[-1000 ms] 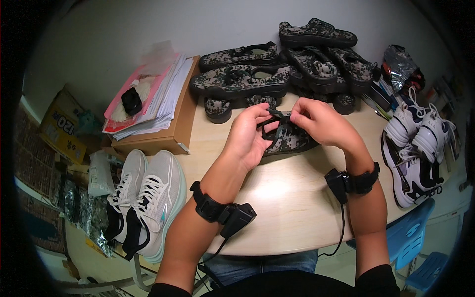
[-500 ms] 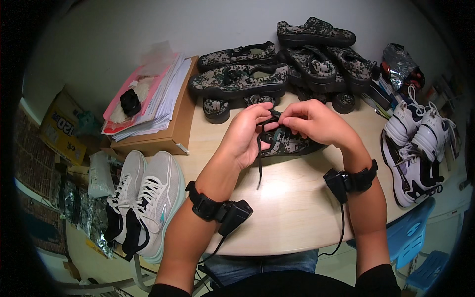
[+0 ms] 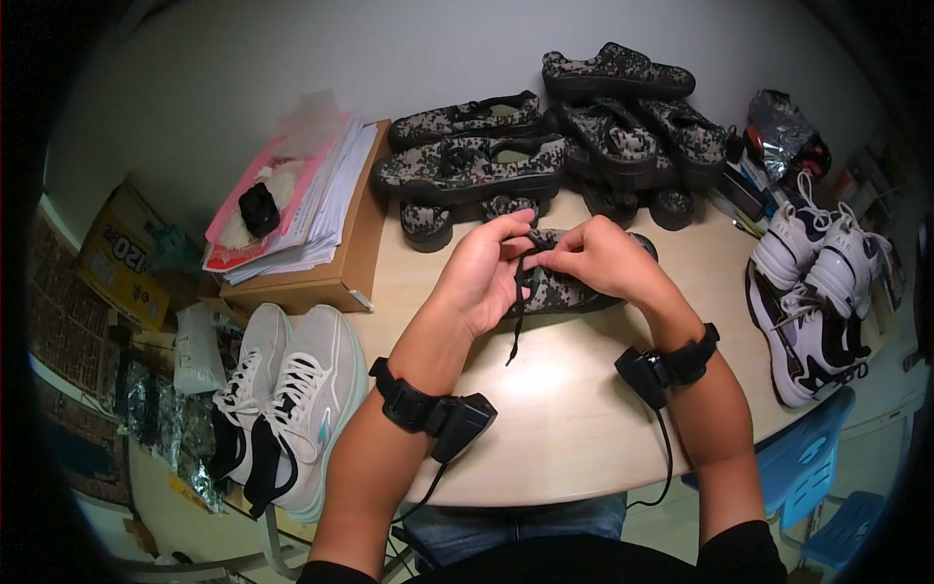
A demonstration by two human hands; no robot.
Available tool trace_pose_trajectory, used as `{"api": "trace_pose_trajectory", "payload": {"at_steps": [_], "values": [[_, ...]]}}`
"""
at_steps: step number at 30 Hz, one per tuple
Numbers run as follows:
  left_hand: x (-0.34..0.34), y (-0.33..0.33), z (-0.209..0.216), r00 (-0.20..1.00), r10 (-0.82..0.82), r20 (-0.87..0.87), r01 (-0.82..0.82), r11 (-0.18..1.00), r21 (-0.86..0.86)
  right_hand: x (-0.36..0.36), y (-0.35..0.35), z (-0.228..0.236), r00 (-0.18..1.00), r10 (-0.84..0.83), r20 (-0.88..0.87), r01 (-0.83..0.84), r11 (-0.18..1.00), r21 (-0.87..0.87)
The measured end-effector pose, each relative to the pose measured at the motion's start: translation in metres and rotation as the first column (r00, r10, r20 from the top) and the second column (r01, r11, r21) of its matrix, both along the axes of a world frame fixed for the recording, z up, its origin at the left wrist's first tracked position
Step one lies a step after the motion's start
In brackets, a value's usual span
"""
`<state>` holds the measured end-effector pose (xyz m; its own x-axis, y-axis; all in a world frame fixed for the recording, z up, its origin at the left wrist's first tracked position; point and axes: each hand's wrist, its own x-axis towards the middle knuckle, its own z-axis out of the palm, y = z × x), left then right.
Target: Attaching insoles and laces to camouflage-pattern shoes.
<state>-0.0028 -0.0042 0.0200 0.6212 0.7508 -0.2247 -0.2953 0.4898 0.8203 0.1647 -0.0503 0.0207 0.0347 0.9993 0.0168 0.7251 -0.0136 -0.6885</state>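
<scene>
A camouflage shoe (image 3: 562, 294) with a dark sole lies on the table in front of me, partly covered by my hands. My left hand (image 3: 484, 274) is at its left end, fingers curled round a black shoelace (image 3: 519, 316) whose loose end hangs down over the tabletop. From the right, my right hand (image 3: 605, 261) reaches over the shoe and pinches the lace between thumb and forefinger, close to the left fingertips. The exact shape of the lace between the fingers is hard to make out. Each forearm wears a black strapped device with a cable.
More camouflage shoes (image 3: 472, 167) are piled along the back of the table (image 3: 545, 419). To the left are a cardboard box (image 3: 365, 238) with papers on top and grey sneakers (image 3: 311, 389). White-and-black sneakers (image 3: 788, 326) stand at the right, near a blue chair (image 3: 812, 467).
My right hand has moved left and slightly down, bringing its pinch closer to my left hand and uncovering the shoe's right end. The left hand stays nearly in place.
</scene>
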Motion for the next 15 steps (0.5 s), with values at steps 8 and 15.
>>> {"api": "trace_pose_trajectory", "payload": {"at_steps": [8,15], "values": [[0.001,-0.001,0.009,0.992,-0.037,0.119,0.052,0.991,-0.121,0.011,0.003,0.003,0.667,-0.114,-0.736,0.016,0.990,-0.138],[-0.002,0.003,0.008,0.995,-0.056,0.081,0.065,0.992,-0.110,0.022,-0.003,0.023,0.400,-0.020,-0.916,-0.075,0.996,-0.054]]}}
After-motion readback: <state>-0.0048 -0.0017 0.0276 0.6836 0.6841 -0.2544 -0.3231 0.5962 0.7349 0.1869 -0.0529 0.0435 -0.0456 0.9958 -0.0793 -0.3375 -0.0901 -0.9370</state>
